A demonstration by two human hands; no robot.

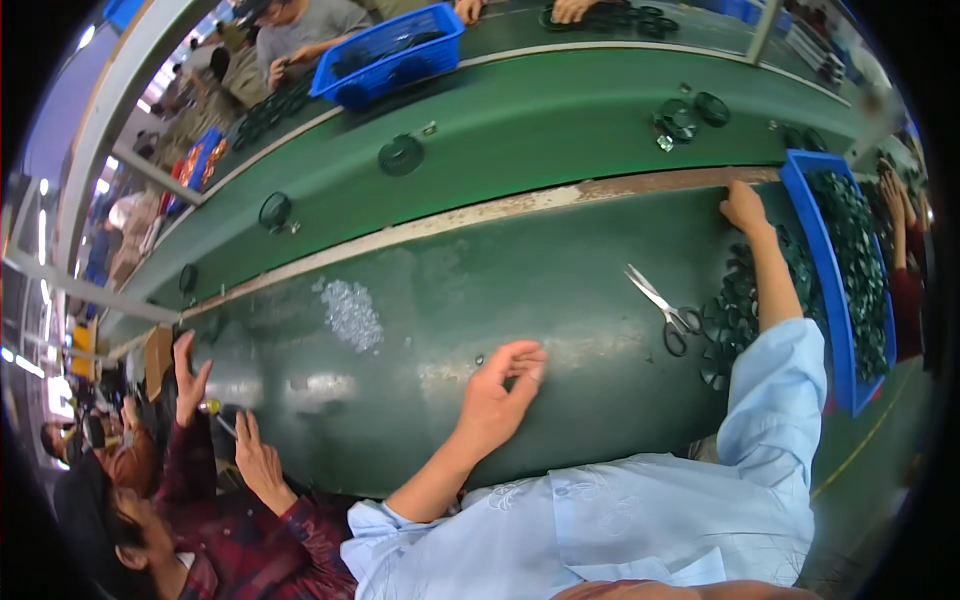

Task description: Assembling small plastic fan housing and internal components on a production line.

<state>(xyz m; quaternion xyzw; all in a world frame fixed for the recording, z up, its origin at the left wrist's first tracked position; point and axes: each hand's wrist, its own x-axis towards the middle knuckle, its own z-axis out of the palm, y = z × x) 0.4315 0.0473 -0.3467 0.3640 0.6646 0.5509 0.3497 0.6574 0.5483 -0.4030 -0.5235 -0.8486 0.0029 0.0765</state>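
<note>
My left hand (503,388) hovers over the middle of the green worktable (440,290), fingers loosely curled and thumb a little apart, with nothing visible in it. Close by its knuckles is a small dark piece (480,359). My right hand (745,208) is stretched out to the table's far edge, beside the conveyor, with its fingers closed; what they hold, if anything, is hidden. Black-handled scissors (664,310) lie partly spread left of my right forearm. Beneath and around that forearm spreads a heap of dark green round parts (728,325).
A blue crate (845,290) full of dark green parts stands at the right end. Small clear pieces (350,315) are piled left of centre. Beyond a worn ledge, the green conveyor (540,130) carries round parts (401,155). A co-worker's hands (258,460) are at the left.
</note>
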